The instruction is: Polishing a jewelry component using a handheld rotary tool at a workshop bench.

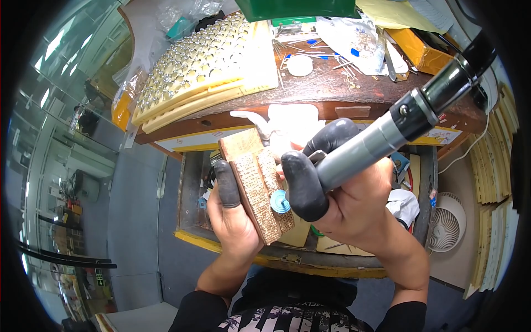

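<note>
My left hand [229, 221], a black finger cot on its thumb, is closed around a wooden block [239, 145]. Strips of gold-coloured, rough-textured metal [254, 199] lie in rows along the block's face. In my right hand [362, 202] is a grey and black rotary handpiece [368, 146], gripped pen-like between fingers in black cots. A small light-blue round disc [280, 202] shows at its tip, over the edge of the gold strips. Whether the disc touches them I cannot tell. The fingers of my left hand behind the block are mostly hidden.
A dark wooden bench [221, 106] lies ahead, with a board of shiny round pieces [193, 61], a white round lid [300, 65], scattered thin metal tools and a green container [298, 8]. Below my hands an open drawer [191, 235] juts out. A white fan [448, 224] stands at right.
</note>
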`<state>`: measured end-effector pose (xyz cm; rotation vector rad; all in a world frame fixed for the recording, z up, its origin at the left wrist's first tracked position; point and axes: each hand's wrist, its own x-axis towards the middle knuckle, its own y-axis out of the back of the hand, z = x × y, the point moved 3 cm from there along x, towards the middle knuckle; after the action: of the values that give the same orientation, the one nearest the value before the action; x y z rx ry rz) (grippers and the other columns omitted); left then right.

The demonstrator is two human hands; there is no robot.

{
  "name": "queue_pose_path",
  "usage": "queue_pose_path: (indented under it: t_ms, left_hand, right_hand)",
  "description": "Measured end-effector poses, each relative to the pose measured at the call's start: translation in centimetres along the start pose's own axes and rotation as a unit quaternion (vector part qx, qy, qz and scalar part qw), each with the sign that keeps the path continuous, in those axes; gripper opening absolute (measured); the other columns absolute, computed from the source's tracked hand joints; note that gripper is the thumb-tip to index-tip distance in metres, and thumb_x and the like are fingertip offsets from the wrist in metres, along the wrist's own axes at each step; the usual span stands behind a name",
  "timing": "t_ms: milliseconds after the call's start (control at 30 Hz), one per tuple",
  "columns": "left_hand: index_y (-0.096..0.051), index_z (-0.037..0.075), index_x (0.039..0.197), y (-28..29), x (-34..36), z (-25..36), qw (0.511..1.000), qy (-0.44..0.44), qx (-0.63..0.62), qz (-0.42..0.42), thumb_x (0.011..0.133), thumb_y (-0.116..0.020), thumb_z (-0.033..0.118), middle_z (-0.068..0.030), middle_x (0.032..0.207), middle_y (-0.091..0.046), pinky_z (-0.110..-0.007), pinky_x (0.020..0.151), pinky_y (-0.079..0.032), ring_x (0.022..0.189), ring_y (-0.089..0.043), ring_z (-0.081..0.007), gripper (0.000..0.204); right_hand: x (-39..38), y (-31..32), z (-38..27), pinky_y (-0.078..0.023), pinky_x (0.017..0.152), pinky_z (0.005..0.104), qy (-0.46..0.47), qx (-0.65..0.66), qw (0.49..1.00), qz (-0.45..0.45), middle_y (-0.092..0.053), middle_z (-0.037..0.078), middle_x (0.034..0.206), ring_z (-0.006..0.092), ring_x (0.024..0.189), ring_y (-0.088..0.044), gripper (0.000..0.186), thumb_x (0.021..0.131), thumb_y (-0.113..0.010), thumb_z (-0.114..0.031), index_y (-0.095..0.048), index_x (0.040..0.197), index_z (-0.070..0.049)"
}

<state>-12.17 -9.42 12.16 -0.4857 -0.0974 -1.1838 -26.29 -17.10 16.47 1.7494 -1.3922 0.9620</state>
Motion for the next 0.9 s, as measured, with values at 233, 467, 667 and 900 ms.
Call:
queue_pose_path:
  t_ms: [233, 467, 667, 900]
  left_hand:
    - [-0.056, -0.005, 0.129, 0.3, -0.2, -0.5, 0.999, 0.015, -0.011, 0.041, 0.110, -0.033, 0.040, -0.0154, 0.121, -0.065, -0.035, 0.097, -0.051, 0.107, -0.065, -0.0208, 0.054]
    - [-0.056, -0.006, 0.128, 0.3, -0.1, -0.4, 0.999, 0.005, -0.013, 0.033, 0.110, -0.033, 0.041, -0.0152, 0.120, -0.065, -0.035, 0.096, -0.052, 0.106, -0.065, -0.0203, 0.055]
    - [-0.057, -0.005, 0.128, -1.1, 0.4, 0.2, 0.999, -0.004, -0.047, 0.014, 0.110, -0.033, 0.043, -0.0148, 0.120, -0.065, -0.035, 0.097, -0.051, 0.106, -0.065, -0.0202, 0.056]
    - [-0.057, -0.005, 0.127, -0.9, 0.3, 0.1, 1.000, -0.012, -0.001, 0.025, 0.110, -0.033, 0.041, -0.0155, 0.121, -0.065, -0.036, 0.099, -0.050, 0.108, -0.064, -0.0215, 0.055]
  right_hand:
    - [0.2, 0.0, -0.2, -0.048, 0.052, 0.0293, -0.006, -0.002, 1.000, -0.009, -0.059, 0.010, 0.068, 0.0172, 0.055, -0.057, 0.017, 0.083, -0.074, 0.001, -0.062, 0.073, 0.003]
    - [0.4, -0.1, -0.2, -0.049, 0.053, 0.0291, 0.003, -0.002, 1.000, -0.013, -0.059, 0.009, 0.067, 0.0166, 0.055, -0.057, 0.018, 0.082, -0.075, 0.001, -0.061, 0.071, 0.003]
    - [0.5, -0.1, -0.3, -0.046, 0.050, 0.0288, -0.007, 0.012, 1.000, -0.004, -0.058, 0.008, 0.066, 0.0156, 0.054, -0.056, 0.017, 0.082, -0.074, 0.001, -0.062, 0.071, 0.003]
    - [0.4, -0.1, -0.4, -0.043, 0.048, 0.0292, -0.014, 0.003, 1.000, -0.013, -0.058, 0.008, 0.065, 0.0159, 0.053, -0.055, 0.019, 0.082, -0.074, 0.001, -0.061, 0.069, 0.002]
